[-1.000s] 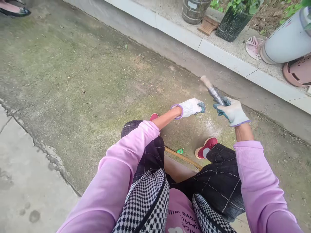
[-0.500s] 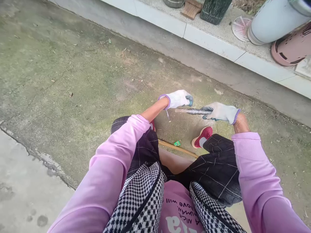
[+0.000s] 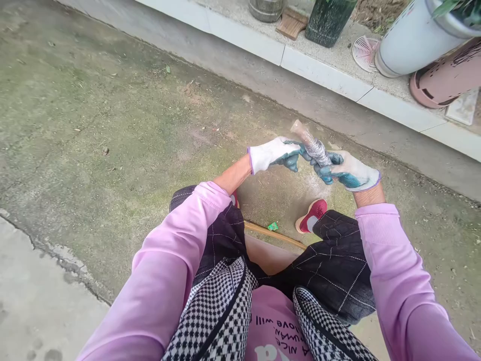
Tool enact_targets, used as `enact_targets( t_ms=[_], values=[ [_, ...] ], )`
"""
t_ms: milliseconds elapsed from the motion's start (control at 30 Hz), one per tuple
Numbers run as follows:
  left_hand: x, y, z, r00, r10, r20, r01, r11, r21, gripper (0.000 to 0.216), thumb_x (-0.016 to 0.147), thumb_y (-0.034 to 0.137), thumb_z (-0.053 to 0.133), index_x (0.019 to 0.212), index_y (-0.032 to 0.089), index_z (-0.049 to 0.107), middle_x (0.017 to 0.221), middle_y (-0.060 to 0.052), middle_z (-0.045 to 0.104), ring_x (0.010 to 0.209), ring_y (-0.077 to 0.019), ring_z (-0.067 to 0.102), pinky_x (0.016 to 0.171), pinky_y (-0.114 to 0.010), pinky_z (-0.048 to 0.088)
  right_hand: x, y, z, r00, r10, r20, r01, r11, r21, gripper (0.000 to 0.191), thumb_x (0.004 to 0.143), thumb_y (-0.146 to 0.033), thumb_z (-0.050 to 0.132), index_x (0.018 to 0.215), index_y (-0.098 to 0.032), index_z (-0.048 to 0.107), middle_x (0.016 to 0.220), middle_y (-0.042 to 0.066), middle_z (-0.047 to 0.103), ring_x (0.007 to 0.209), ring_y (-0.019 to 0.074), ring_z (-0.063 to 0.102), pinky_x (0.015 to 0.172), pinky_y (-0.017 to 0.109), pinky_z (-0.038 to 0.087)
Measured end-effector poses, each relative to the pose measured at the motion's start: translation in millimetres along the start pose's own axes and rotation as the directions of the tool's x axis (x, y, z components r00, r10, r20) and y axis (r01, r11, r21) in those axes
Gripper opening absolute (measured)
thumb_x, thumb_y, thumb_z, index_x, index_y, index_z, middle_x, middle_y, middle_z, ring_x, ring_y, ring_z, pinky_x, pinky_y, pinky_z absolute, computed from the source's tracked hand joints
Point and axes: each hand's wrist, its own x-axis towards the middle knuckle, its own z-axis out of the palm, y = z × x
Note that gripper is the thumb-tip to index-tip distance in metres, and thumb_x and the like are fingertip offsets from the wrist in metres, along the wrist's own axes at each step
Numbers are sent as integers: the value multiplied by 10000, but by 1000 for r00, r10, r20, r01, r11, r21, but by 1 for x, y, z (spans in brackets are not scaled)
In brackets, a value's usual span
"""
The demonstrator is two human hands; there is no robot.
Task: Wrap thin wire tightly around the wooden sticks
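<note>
Wire-wound wooden stick (image 3: 314,148), tilted, clamped by knit-gloved left hand (image 3: 274,153) and right hand (image 3: 349,172), rough mossy concrete (image 3: 112,110) below

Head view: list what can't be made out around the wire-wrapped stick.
All in the head view:
- wire-wrapped stick: lower end hidden inside right hand; tip blurred.
- left hand: grip unclear, fingers overlap the stick.
- cane: ends hidden by the knees.
- green scrap: too small to identify.

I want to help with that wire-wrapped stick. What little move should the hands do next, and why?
Probably the left hand should tug at the wire coils: its fingertips touch them, and the right hand grips the wire-wrapped stick low down, tilted up.
</note>
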Motion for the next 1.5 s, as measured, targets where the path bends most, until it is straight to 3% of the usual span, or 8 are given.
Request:
enact_targets(
  t_ms=[133, 300, 533, 767, 1033, 1233, 1400, 1500],
  values=[
    [-5, 9, -4, 999, -43, -11, 41, 992, -123, 345, 1126, 458, 697, 929, 177, 664, 582, 54, 562, 570, -112, 583, 839, -347, 661, 5, 3, 0, 999, -33, -23, 35, 995, 94, 574, 590, -484, 1081, 969, -183, 773, 714, -6, 653, 519, 127, 520, 436, 274, 428],
    [-8, 15, -3, 995, -64, -76, 55, 991, -118, 216, 1140, 369, 677, 1074, 163, 698, 597, 65, 570, 567, -101, 602, 835, -317, 662, 6, 0, 3, 1000, -24, -20, 26, 994, 110, 585, 593, -467, 1082, 987, -184, 756, 699, -18, 635, 509, 124, 510, 438, 274, 413],
    [-12, 16, 0, 994, -51, -98, 44, 996, -81, 151, 1079, 271, 766, 1023, 138, 721, 613, 58, 576, 578, -95, 600, 796, -321, 667, 4, -1, 6, 1000, -17, -13, 18, 994, 110, 568, 598, -437, 1072, 997, -186, 756, 712, -23, 635, 492, 110, 488, 438, 271, 398],
    [-6, 16, -1, 986, -82, -147, 72, 995, -71, 38, 1027, 136, 745, 1002, 128, 718, 730, 5, 695, 616, -87, 634, 789, -301, 636, 4, -1, 11, 1000, 0, 16, -1, 995, 97, 554, 595, -472, 1087, 953, -175, 787, 713, 3, 653, 524, 132, 531, 444, 281, 425],
    [-7, 20, -1, 963, -20, -269, 43, 996, 83, 145, 982, 88, 707, 859, 157, 678, 626, 43, 593, 566, -77, 535, 596, -219, 488, 16, -4, 20, 999, 13, 31, -15, 997, 82, 533, 624, -454, 1068, 980, -172, 788, 711, -6, 630, 540, 137, 527, 456, 293, 441],
    [-12, 14, 1, 963, 41, -266, 17, 977, 212, 186, 892, -15, 670, 804, 149, 685, 665, 45, 607, 578, -71, 509, 540, -201, 404, 29, -6, 28, 988, -22, -153, 27, 999, 30, 447, 607, -391, 1025, 874, -201, 721, 665, -26, 614, 539, 124, 513, 472, 282, 449],
    [-8, 7, 5, 957, 49, -287, 5, 982, 186, 147, 867, -5, 702, 832, 136, 720, 698, 40, 637, 593, -66, 519, 564, -196, 419, 36, 2, 27, 940, -32, -339, -7, 993, -114, 378, 568, -366, 959, 785, -197, 700, 619, -27, 618, 543, 123, 537, 484, 264, 461],
    [-5, 5, 8, 947, 46, -318, -9, 993, 118, 128, 896, 15, 721, 837, 129, 727, 695, 44, 632, 588, -54, 515, 568, -181, 421, 36, 5, 28, 916, -45, -399, -1, 993, -114, 346, 562, -352, 916, 800, -193, 723, 619, -26, 628, 545, 126, 549, 481, 262, 469]
  ],
)
